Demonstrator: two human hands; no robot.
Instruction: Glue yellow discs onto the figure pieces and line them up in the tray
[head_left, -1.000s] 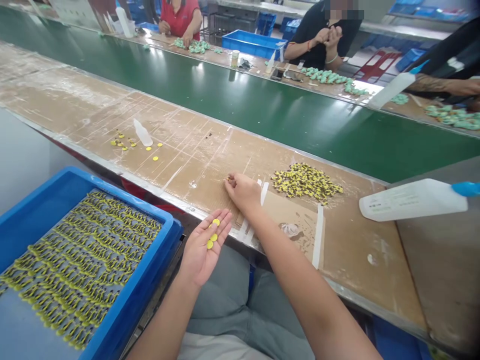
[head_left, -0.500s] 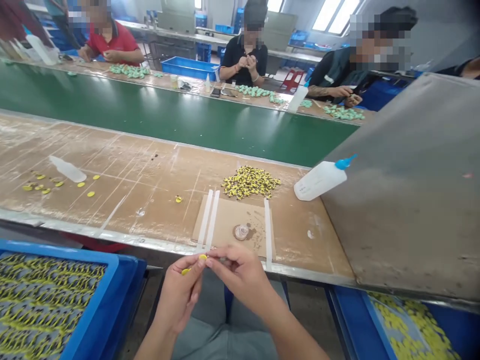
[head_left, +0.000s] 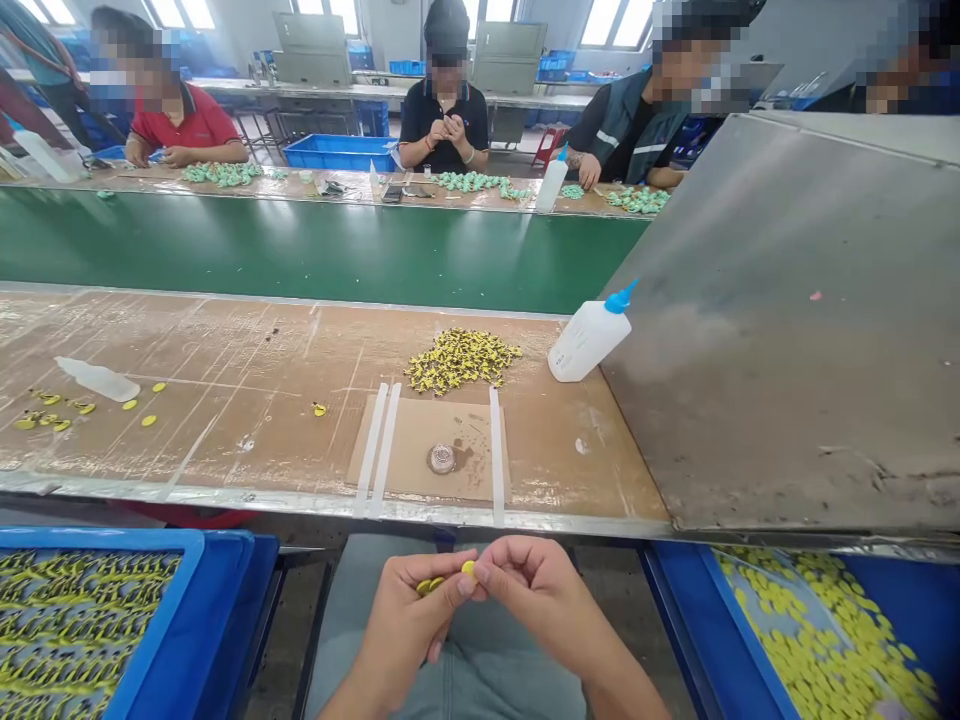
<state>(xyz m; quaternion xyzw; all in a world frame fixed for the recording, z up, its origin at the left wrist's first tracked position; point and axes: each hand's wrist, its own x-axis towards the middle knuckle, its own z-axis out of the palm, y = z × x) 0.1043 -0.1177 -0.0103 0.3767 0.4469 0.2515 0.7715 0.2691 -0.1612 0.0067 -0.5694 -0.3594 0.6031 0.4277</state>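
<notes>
Over my lap, my left hand (head_left: 416,615) pinches a small round yellow disc (head_left: 469,568) between thumb and forefinger. More yellow discs (head_left: 430,585) are tucked along its fingers. My right hand (head_left: 544,600) meets it from the right, thumb and forefinger pinched together at that disc's edge; whatever sits between those fingertips is hidden. Ahead on the bench lies a cardboard sheet (head_left: 412,470) with white tape strips and a small round container (head_left: 442,459) on it. Behind the sheet is a heap of small yellow-and-dark pieces (head_left: 463,360).
A white squeeze bottle (head_left: 589,340) with a blue nozzle leans by a metal box (head_left: 787,330). Blue trays of yellow pieces flank me, one left (head_left: 187,620), one right (head_left: 720,640). A green conveyor belt (head_left: 315,245) separates me from several co-workers. A translucent bottle (head_left: 97,380) lies left.
The view has turned and tilted, so the bench appears shifted left. My hands are now lower, over my lap, away from the bench edge, still together at a yellow disc.
</notes>
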